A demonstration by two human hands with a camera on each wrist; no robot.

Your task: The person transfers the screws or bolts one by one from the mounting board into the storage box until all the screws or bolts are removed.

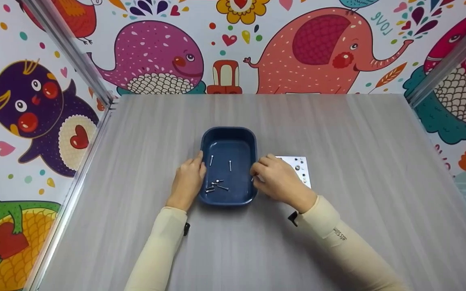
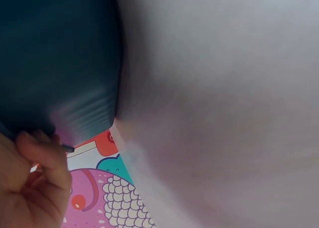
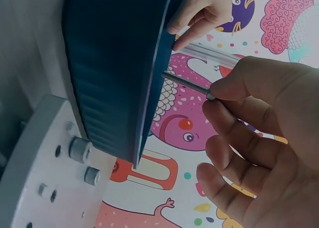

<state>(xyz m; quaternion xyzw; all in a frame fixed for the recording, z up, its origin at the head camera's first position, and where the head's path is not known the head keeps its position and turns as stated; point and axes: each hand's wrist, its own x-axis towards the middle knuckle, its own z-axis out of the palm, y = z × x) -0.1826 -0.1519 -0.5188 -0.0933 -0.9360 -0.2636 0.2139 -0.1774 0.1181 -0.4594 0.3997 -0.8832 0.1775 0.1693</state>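
My right hand is over the right rim of a dark blue plastic tray. Between thumb and index fingertip it pinches a metal screw by the head, the shank pointing toward the tray; the other fingers are loosely bent. At the tray's left rim, my left hand grips the edge with thumb and fingers. Inside the tray lie two separate screws, one at left and another near the middle. A small heap of screws sits toward the tray's near end.
A white board with holes and several screw heads lies right of the tray, partly hidden under my right hand. Grey wood-grain table surrounds both. Printed cartoon walls with metal posts stand behind and at the sides.
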